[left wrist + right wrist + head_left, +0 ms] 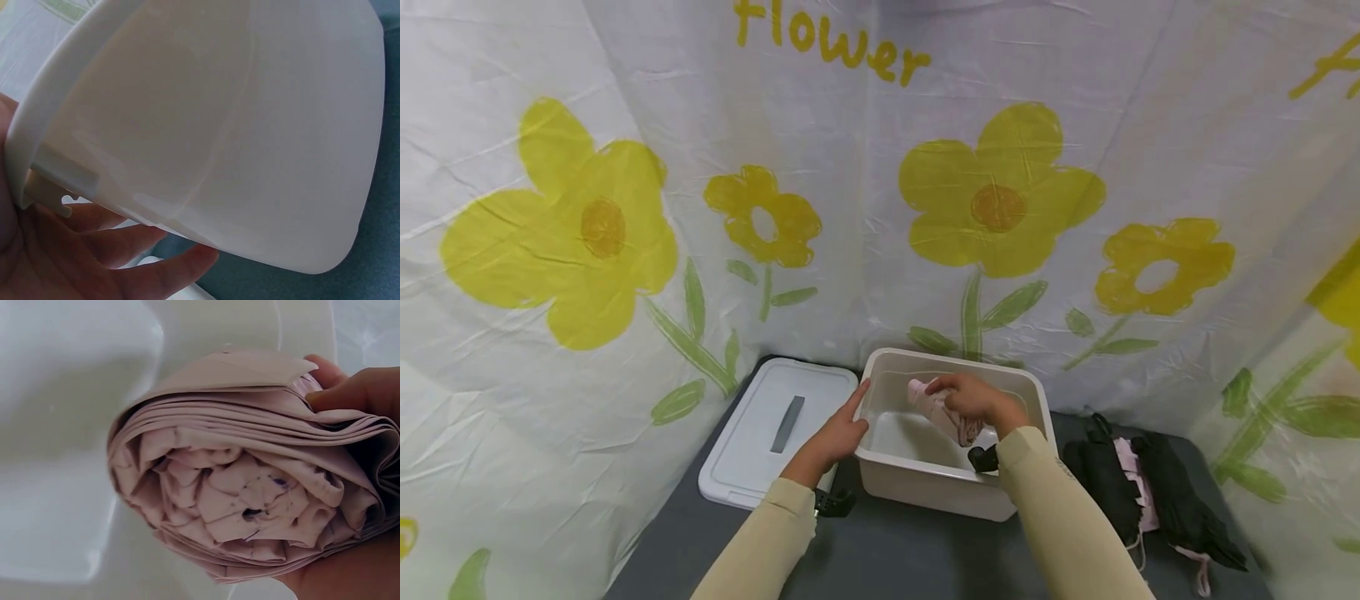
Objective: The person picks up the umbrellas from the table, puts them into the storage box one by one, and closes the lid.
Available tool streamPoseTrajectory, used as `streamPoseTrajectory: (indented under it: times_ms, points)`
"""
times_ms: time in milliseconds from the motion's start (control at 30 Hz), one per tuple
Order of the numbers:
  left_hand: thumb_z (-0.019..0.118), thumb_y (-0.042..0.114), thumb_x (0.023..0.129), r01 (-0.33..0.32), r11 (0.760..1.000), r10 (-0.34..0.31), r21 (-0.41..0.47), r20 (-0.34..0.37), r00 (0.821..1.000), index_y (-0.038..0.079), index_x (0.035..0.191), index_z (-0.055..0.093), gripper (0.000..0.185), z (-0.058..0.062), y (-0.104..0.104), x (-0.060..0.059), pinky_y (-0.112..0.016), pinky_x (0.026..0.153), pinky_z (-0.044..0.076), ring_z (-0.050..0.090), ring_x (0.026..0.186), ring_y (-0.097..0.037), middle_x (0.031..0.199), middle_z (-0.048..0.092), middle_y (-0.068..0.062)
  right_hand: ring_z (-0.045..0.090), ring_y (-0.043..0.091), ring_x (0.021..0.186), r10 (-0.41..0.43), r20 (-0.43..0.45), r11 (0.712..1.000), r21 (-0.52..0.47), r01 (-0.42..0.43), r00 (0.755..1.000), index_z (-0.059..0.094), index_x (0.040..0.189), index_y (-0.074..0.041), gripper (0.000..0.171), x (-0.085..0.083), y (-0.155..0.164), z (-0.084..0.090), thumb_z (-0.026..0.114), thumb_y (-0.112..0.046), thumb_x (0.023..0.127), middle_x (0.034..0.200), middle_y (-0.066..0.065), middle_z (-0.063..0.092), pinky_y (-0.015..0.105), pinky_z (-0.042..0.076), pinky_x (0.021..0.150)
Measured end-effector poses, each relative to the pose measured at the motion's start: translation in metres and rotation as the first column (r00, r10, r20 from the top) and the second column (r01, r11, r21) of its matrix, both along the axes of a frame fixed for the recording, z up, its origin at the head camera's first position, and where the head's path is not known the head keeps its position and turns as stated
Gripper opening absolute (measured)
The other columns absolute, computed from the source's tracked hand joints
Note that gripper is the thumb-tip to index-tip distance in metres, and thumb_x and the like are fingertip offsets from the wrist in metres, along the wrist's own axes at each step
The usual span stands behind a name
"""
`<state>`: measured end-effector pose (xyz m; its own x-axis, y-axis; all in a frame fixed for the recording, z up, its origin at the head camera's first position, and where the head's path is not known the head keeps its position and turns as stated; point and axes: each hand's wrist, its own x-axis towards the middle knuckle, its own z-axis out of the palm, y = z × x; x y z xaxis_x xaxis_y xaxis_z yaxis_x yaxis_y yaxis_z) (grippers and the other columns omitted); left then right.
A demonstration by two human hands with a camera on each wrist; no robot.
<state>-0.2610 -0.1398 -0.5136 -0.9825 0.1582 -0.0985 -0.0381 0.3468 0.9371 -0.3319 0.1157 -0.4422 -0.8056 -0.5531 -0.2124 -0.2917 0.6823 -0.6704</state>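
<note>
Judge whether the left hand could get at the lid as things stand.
Probably yes. The left hand rests on the bin rim, holding nothing, and the lid lies flat right beside it with nothing on top or between them.

The head view looks from up high, forward and down at a gray table set against a flower curtain. It sits far enough back to show both arms, the white bin and a lid beside it.

The left wrist view is very close. It looks along the left hand at the outside wall of the white bin.

The right wrist view is very close too. It looks past the right hand at the end of a rolled pink cloth, with the inside of the bin behind.

All three views share the bin.
</note>
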Motion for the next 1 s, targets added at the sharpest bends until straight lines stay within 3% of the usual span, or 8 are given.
streamPoseTrajectory:
  times_ms: [100,200,267,467,767,1000]
  points:
    - [0.04,0.004,0.092,-0.004,1.0,0.004,-0.002,-0.007,1.0,0.03,0.157,0.014,0.074,-0.001,-0.001,0.001,-0.06,0.109,0.027,0.024,0.144,-0.039,0.161,0.017,-0.016,0.047,0.026,0.107,-0.001,0.069,1.0,-0.017,0.002,0.998,0.063,0.127,-0.006,0.057,-0.002,-0.004,-0.003,0.039,0.007,0.076,0.14,0.016,0.053,0.03,0.037,0.068]
    - [0.04,0.004,0.093,-0.012,1.0,0.012,-0.004,-0.01,1.0,0.031,0.156,0.015,0.074,0.0,-0.002,0.001,-0.059,0.108,0.029,0.026,0.143,-0.038,0.161,0.019,-0.015,0.045,0.026,0.112,0.0,0.116,1.0,-0.022,0.003,0.993,0.062,0.128,-0.005,0.059,-0.004,-0.008,-0.005,0.04,0.008,0.075,0.143,0.016,0.05,0.032,0.037,0.076]
    - [0.041,0.006,0.093,-0.016,1.0,0.016,0.001,-0.001,1.0,0.033,0.156,0.015,0.073,0.001,-0.002,0.001,-0.059,0.107,0.031,0.028,0.142,-0.038,0.161,0.02,-0.015,0.044,0.027,0.111,-0.011,0.15,1.0,-0.027,0.015,0.989,0.061,0.129,-0.004,0.06,-0.005,-0.012,-0.006,0.04,0.009,0.075,0.145,0.017,0.048,0.033,0.038,0.073]
    - [0.041,0.006,0.093,-0.023,1.0,0.023,-0.008,-0.005,1.0,0.031,0.156,0.016,0.073,0.001,-0.001,0.002,-0.058,0.106,0.033,0.031,0.14,-0.038,0.16,0.022,-0.017,0.045,0.026,0.102,-0.045,0.167,0.999,0.006,0.044,0.985,0.063,0.128,-0.005,0.058,-0.009,-0.021,-0.016,0.046,0.01,0.074,0.14,0.016,0.052,0.029,0.036,0.065]
    - [0.041,0.007,0.094,-0.029,1.0,0.029,-0.013,0.001,1.0,0.033,0.156,0.017,0.072,-0.003,-0.001,0.002,-0.058,0.109,0.028,0.027,0.143,-0.036,0.161,0.02,-0.012,0.043,0.025,0.104,-0.048,0.233,0.999,-0.008,0.051,0.971,0.061,0.129,-0.002,0.059,-0.016,-0.03,-0.031,0.048,0.01,0.073,0.139,0.017,0.051,0.029,0.038,0.075]
    - [0.042,0.006,0.092,-0.026,1.0,0.026,-0.006,-0.012,1.0,0.032,0.156,0.017,0.073,-0.002,0.001,0.003,-0.06,0.108,0.029,0.027,0.143,-0.038,0.161,0.021,-0.014,0.044,0.026,0.121,-0.086,0.279,0.996,0.007,0.088,0.957,0.063,0.129,-0.008,0.056,-0.018,-0.033,-0.041,0.051,0.007,0.076,0.145,0.016,0.048,0.031,0.041,0.082]
